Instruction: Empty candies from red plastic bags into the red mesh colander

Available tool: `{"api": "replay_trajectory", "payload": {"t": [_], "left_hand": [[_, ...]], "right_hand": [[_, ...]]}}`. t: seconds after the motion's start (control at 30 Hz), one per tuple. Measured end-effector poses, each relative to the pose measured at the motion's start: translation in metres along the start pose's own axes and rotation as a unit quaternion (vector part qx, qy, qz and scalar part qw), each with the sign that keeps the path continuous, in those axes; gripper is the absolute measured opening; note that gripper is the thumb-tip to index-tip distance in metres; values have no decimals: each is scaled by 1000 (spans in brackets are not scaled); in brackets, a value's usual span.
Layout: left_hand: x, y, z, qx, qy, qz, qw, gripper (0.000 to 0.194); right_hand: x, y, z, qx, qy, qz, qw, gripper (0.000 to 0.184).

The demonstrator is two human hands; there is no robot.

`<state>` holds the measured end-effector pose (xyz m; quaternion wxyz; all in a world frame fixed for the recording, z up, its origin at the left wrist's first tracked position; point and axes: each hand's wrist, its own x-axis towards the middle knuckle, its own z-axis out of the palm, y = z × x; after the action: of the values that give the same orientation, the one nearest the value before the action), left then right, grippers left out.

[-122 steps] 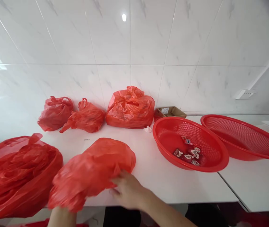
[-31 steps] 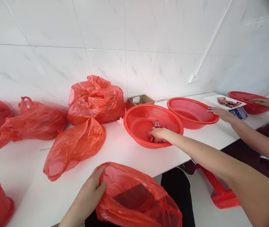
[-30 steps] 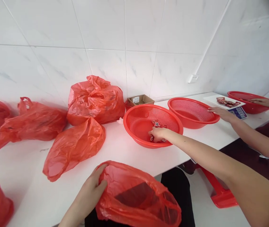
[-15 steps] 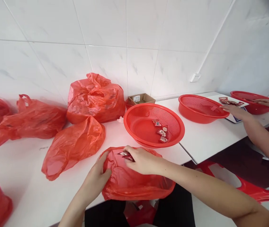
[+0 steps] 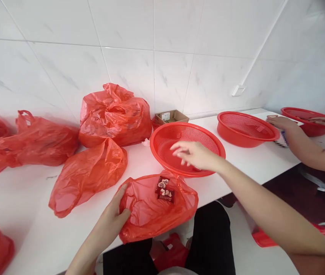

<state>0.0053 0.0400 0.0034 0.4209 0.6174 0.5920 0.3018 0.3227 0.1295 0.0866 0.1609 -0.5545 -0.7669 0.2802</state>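
Note:
My left hand (image 5: 116, 214) grips the left rim of an open red plastic bag (image 5: 148, 214) at the table's front edge. Two small dark red wrapped packets (image 5: 166, 190) with white lettering lie in the bag. Over the near red perforated basket (image 5: 158, 152), my right hand (image 5: 192, 153) hovers with its fingers apart and nothing visible in them. It covers most of the basket's inside, so the packets there are nearly all hidden.
Several red plastic bags (image 5: 115, 118) stand along the wall at left, with a flatter bag (image 5: 90, 175) before them. Behind the basket sits a small cardboard box (image 5: 171, 116). Another red basket (image 5: 246, 131) is at right, near a co-worker's hand (image 5: 281, 122).
My right hand has let go of packets inside the bag and moved up and right over the basket. My left hand still holds the bag. The co-worker's near hand has shifted slightly.

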Motion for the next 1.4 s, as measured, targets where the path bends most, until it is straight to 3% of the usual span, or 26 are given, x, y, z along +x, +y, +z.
{"api": "replay_trajectory", "payload": {"t": [0.03, 0.07, 0.17, 0.3, 0.43, 0.57, 0.67, 0.73, 0.8, 0.9, 0.97, 1.07, 1.13, 1.2, 1.27, 1.4], "left_hand": [[0, 0, 0, -3, -1, 4, 1000, 79], [0, 0, 1, -6, -5, 9, 1000, 77], [0, 1, 3, -4, -14, 19, 1000, 74], [0, -1, 4, 24, 1, 33, 999, 64], [1, -7, 4, 40, 12, 32, 999, 52], [0, -7, 4, 48, 22, 40, 998, 50], [1, -6, 5, 46, 32, 41, 998, 54], [3, -6, 7, 41, 41, 34, 998, 59], [5, -5, 9, 35, 46, 30, 998, 62], [5, -4, 11, 36, 51, 34, 997, 65], [3, -5, 12, 33, 57, 40, 997, 65], [0, -8, 10, 31, 60, 44, 997, 66], [0, -12, 10, 36, 62, 46, 996, 67], [0, -15, 10, 36, 65, 53, 996, 66], [-1, -16, 12, 28, 71, 56, 995, 64], [-4, -18, 18, 1, 103, 56, 993, 58]], "right_hand": [[10, 14, -12, -78, 14, 43, 996, 45], [20, 30, -21, -159, -12, 99, 982, 57], [40, 73, -32, -219, -81, 189, 954, 85], [47, 100, -17, -200, -128, 189, 953, 58], [50, 103, -18, -138, -137, 165, 967, 31], [43, 80, -38, -29, -99, 115, 988, 24], [25, 36, -30, 131, -85, 26, 987, 27], [10, 1, -3, 240, -131, -33, 961, 30], [-4, -31, 37, 257, -163, -51, 951, 28], [-16, -59, 94, 135, -125, -57, 981, 23], [-19, -65, 110, 40, -98, -73, 992, 32], [-15, -60, 88, 30, -63, -91, 993, 41], [-7, -47, 53, 34, -29, -73, 996, 37], [5, -26, 17, -67, -18, -16, 997, 39], [16, 3, -6, -232, -100, 95, 963, 52], [27, 62, -12, -269, -261, 177, 910, 40]]}}
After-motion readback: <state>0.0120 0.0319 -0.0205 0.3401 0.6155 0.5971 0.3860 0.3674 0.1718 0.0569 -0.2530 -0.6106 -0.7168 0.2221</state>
